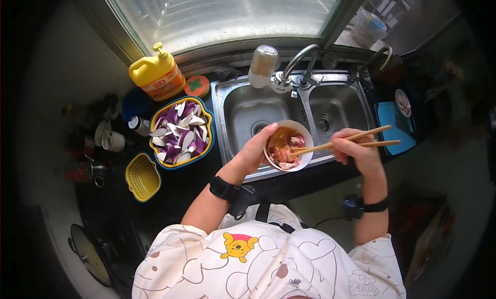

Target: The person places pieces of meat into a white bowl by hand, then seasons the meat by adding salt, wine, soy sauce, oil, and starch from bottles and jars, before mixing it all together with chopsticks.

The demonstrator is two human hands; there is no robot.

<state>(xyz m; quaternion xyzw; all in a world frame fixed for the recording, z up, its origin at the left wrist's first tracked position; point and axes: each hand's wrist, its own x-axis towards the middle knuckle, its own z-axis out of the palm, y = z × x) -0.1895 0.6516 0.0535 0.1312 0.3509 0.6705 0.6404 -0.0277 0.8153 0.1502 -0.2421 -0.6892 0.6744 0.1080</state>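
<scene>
My left hand (255,149) grips the rim of a white bowl (309,153), which is tilted over the front edge of the sink. Raw meat (282,154) lies in the bowl, and a brown sauce coats part of the inner wall. A pair of wooden chopsticks (323,146) is held in my right hand (354,148), to the right of the bowl. Their tips touch the meat, and their back ends stick out to the right, spread apart. The fingers of my left hand beneath the bowl are hidden.
A double stainless sink (248,101) has a faucet (300,60) with a water filter (263,66). Left are a basket of cut eggplant (180,132), a small yellow basket (143,177) and a yellow detergent jug (157,76). On the right are a blue cutting board (391,138) and a small dish (403,103).
</scene>
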